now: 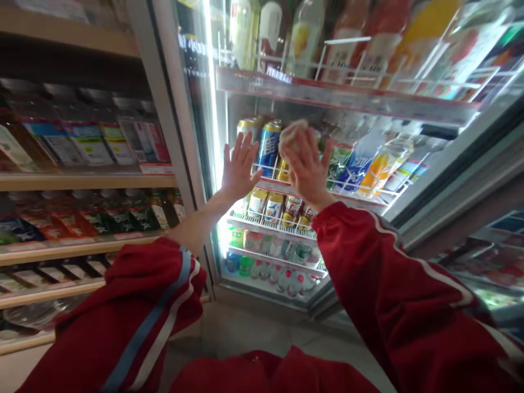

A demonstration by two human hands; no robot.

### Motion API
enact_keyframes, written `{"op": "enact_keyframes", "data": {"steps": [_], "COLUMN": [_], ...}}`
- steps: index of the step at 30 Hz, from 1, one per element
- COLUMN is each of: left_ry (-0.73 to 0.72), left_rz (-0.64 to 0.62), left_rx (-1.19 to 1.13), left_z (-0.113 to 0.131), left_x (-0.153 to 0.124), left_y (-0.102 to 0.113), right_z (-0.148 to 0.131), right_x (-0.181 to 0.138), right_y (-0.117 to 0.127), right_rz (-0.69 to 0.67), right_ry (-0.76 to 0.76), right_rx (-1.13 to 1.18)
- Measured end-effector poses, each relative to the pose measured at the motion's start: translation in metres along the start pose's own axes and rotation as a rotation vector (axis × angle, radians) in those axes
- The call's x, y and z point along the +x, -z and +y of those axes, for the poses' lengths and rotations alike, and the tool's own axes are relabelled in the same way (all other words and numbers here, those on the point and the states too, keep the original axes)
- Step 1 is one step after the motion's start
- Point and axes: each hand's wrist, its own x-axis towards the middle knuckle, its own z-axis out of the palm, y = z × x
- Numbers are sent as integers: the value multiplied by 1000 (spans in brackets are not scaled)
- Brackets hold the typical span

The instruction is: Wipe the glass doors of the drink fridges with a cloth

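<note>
Before me is the glass door (262, 109) of a lit drinks fridge, closed, with bottles and cans behind it. My left hand (238, 168) lies flat against the glass with its fingers spread, holding nothing. Under my right hand (305, 169) is a crumpled, light-coloured cloth (292, 136), pressed to the glass at about the same height. Part of the cloth is hidden behind the fingers. A blue can (269, 144) shows through the glass between the two hands.
Wooden shelves (82, 183) with rows of bottles stand on the left. The fridge door's metal frame (429, 180) runs down the right side, with another lit cooler (491, 267) beyond. Grey floor (245, 327) lies below.
</note>
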Motion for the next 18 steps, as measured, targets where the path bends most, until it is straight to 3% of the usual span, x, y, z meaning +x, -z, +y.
{"op": "enact_keyframes", "data": {"steps": [3,6,10,12,14,18], "left_ry": [-25,-44,-62,-60,-51,-48], "left_rz": [20,16,-1,4,17,22], "left_rx": [43,65,92,102,103,102], "left_z": [-2,-5,-10,-10,-10,-8], "left_x": [-1,-4,-10,-12,-15,-24], "left_y": [1,2,1,-1,-4,-9], "right_z": [-21,-13,16,19,11,-17], "right_x": [-12,-20,-21,-25,-35,-63], "right_y": [-15,-12,4,5,-1,-16], "right_rz": [-57,-49,140,162,81,-144], "right_ry": [113,132,3,-54,-23,199], "right_rx": [10,-21,-109,-123,-83,-2]}}
